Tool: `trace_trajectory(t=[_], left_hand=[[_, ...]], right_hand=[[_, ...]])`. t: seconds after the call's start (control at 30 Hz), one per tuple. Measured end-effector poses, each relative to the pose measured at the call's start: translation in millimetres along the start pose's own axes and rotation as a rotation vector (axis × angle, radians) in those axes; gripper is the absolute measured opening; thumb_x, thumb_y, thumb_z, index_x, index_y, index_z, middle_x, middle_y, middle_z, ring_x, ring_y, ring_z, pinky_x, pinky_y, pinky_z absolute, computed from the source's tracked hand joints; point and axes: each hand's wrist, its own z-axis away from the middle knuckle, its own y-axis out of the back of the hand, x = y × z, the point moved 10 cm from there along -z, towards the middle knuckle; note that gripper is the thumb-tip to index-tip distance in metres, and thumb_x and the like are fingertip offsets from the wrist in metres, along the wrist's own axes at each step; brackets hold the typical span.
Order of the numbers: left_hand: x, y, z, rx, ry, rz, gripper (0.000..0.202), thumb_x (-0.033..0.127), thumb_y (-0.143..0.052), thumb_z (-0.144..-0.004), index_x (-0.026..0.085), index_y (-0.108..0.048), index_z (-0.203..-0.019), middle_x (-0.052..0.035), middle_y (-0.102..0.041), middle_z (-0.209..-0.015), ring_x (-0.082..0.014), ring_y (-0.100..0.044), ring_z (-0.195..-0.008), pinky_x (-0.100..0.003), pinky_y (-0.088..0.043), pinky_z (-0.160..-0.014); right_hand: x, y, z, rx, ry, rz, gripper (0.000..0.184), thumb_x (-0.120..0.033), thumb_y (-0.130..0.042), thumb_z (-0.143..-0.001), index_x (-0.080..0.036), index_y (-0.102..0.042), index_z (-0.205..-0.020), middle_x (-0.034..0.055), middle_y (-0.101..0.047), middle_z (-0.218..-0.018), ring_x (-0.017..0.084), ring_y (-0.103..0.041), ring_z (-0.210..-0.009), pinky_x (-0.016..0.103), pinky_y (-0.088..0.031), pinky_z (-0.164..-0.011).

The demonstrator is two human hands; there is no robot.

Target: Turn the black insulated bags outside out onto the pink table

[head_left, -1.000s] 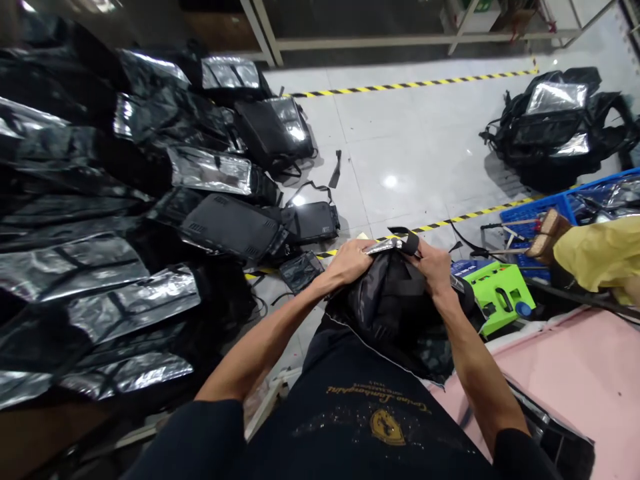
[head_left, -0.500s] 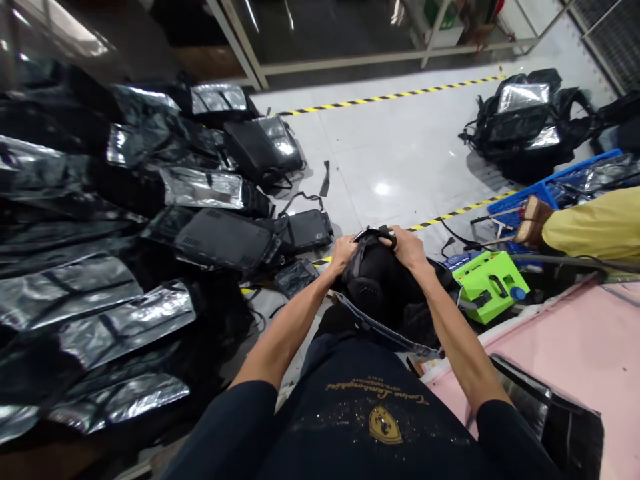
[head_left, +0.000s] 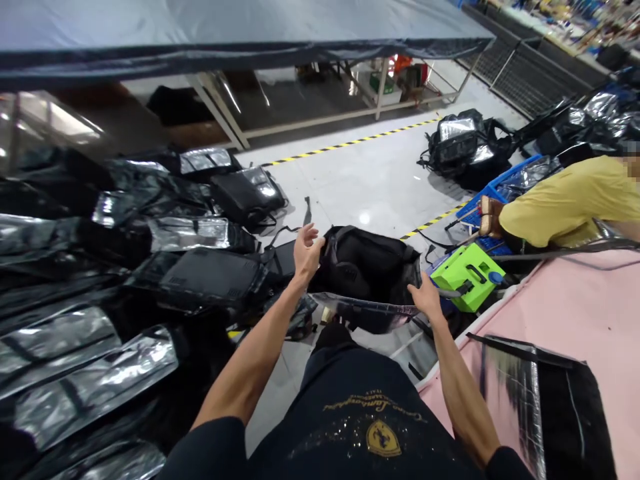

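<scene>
A black bag (head_left: 367, 267) with a silvery lined edge is held out in front of me, above the floor. My left hand (head_left: 306, 250) is at its left top edge, fingers partly spread and curled against the fabric. My right hand (head_left: 425, 295) grips the lower right edge of the bag by the silvery rim.
A big heap of black and silver bags (head_left: 125, 267) covers the floor on the left. A green tool box (head_left: 463, 275) and a blue crate (head_left: 487, 200) sit to the right, by a person in a yellow top (head_left: 565, 200). A pink table (head_left: 575, 313) with a black piece (head_left: 545, 400) is at the lower right.
The bag has moved forward and away from my body and now hangs spread wider. My hands have moved apart, the left one loosening. The view has tipped upward.
</scene>
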Motion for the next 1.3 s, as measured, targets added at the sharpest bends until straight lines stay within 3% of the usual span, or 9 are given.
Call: trace_trajectory(t=[0.13,0.27,0.37,0.47,0.6,0.73,0.83,1.0,1.3], left_hand=[[105.0,-25.8,46.3,-0.135,-0.399,-0.260,0.104,0.064,-0.089,-0.087,0.024,-0.046,-0.173,-0.0195,-0.052,-0.175,-0.0403,-0.046,-0.164,-0.056,-0.034,-0.136],[146.7,-75.1,97.5,-0.252,-0.550,-0.547,0.137,0.065,-0.100,-0.074,0.018,-0.028,-0.182,-0.0257,-0.024,-0.189,-0.0508,-0.014,-0.176,-0.067,-0.001,-0.141],[138.7,-64.5,109.8,-0.184,-0.536,-0.580,0.125,0.048,-0.095,-0.080,0.013,-0.029,-0.181,-0.0290,-0.033,-0.184,-0.0503,-0.022,-0.174,-0.069,0.000,-0.141],[121.9,-19.8,115.7,-0.147,-0.479,-0.543,0.107,0.031,-0.085,-0.080,0.016,-0.040,-0.175,-0.0238,-0.061,-0.161,-0.0451,-0.055,-0.150,-0.062,-0.033,-0.133],[120.9,41.0,151.1,-0.132,-0.444,-0.613,0.057,0.026,-0.077,-0.080,0.022,-0.074,-0.136,-0.0142,-0.073,-0.115,-0.0388,-0.068,-0.112,-0.054,-0.055,-0.106],[125.4,67.7,194.9,-0.067,-0.393,-0.655,0.048,0.019,-0.078,-0.076,0.029,-0.076,-0.122,-0.0144,-0.073,-0.114,-0.0416,-0.066,-0.118,-0.055,-0.057,-0.104],[113.6,59.2,198.2,-0.162,-0.344,-0.553,0.047,0.014,-0.076,-0.075,0.032,-0.075,-0.119,-0.0137,-0.072,-0.142,-0.0425,-0.060,-0.145,-0.059,-0.055,-0.119],[85.3,26.5,171.7,-0.611,-0.249,-0.269,0.048,0.016,-0.073,-0.078,0.025,-0.074,-0.125,-0.0152,-0.057,-0.173,-0.0378,-0.055,-0.161,-0.053,-0.052,-0.129],[41.8,16.3,106.0,-0.822,0.118,-0.011,0.059,0.020,-0.071,-0.065,0.020,-0.079,-0.123,-0.0055,-0.082,-0.115,-0.0326,-0.076,-0.114,-0.041,-0.060,-0.106]], right_hand=[[-50.5,70.7,30.1,0.222,0.117,0.121,0.069,-0.035,-0.059,-0.102,-0.018,-0.053,-0.169,0.0171,-0.084,-0.103,0.037,-0.081,-0.086,0.047,-0.059,-0.083],[-118.9,97.2,79.3,0.266,0.371,0.186,0.069,-0.037,-0.053,-0.109,-0.022,-0.047,-0.176,0.0197,-0.085,-0.122,0.035,-0.081,-0.082,0.046,-0.061,-0.079],[-156.6,83.9,119.3,0.210,0.558,0.225,0.066,-0.035,-0.047,-0.113,-0.028,-0.045,-0.178,0.0155,-0.084,-0.130,0.031,-0.083,-0.084,0.041,-0.063,-0.074],[-168.1,73.1,151.8,0.128,0.742,0.178,0.065,-0.027,-0.043,-0.115,-0.033,-0.043,-0.179,0.0086,-0.081,-0.143,0.026,-0.085,-0.101,0.035,-0.067,-0.079],[-147.4,82.6,173.9,0.111,0.931,0.039,0.072,-0.009,-0.039,-0.112,-0.043,-0.049,-0.175,-0.0011,-0.074,-0.155,0.020,-0.079,-0.129,0.033,-0.066,-0.107],[-126.6,77.9,163.8,0.167,0.928,-0.038,0.062,-0.010,-0.047,-0.111,-0.037,-0.063,-0.165,0.0037,-0.078,-0.149,0.024,-0.078,-0.133,0.042,-0.065,-0.114],[-129.0,57.2,146.6,0.205,0.823,-0.055,0.048,-0.019,-0.051,-0.113,-0.031,-0.070,-0.156,0.0084,-0.083,-0.138,0.027,-0.083,-0.123,0.044,-0.069,-0.107],[-149.4,41.2,131.5,0.277,0.751,-0.082,0.035,-0.029,-0.059,-0.115,-0.028,-0.078,-0.145,0.0102,-0.087,-0.125,0.027,-0.086,-0.107,0.038,-0.070,-0.096],[-211.5,32.4,50.7,0.235,0.675,0.092,0.043,-0.040,-0.052,-0.119,-0.022,-0.077,-0.148,0.0140,-0.087,-0.121,0.030,-0.084,-0.102,0.037,-0.061,-0.091]])
